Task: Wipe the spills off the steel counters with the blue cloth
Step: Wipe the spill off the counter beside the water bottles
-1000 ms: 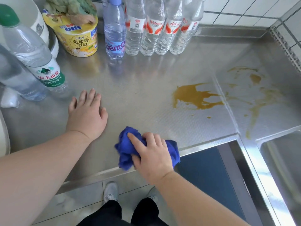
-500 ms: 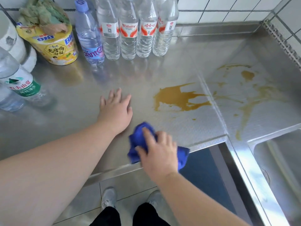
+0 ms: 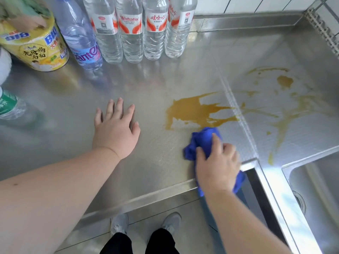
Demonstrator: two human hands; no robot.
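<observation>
Hands: left hand (image 3: 115, 131) lies flat, palm down and fingers spread, on the brushed stainless-steel surface (image 3: 146, 85); right hand (image 3: 217, 165) curls over the crumpled blue cloth (image 3: 202, 140) and holds it against the steel.
Cloth: near the front edge, its far end touching the lower rim of the large brown liquid spill (image 3: 194, 112); its near end hangs past the edge under the wrist.
Spills: the large brown puddle sits mid-surface, beside a seam; thinner brown streaks and blots (image 3: 282, 114) spread over the adjoining steel panel to the right.
Surface, back: four clear water bottles with red-and-white labels (image 3: 141, 30) stand in a row against the raised steel lip, a purple-labelled clear bottle (image 3: 80, 37) to their left, then a yellow instant-noodle tub (image 3: 38, 48).
Surface, left edge: a green-labelled bottle (image 3: 9, 105), partly cut off.
Room: white wall tiles (image 3: 256, 4) behind; a steel sink basin (image 3: 315, 195) at lower right; grey floor tiles and two grey shoes (image 3: 120, 224) below.
</observation>
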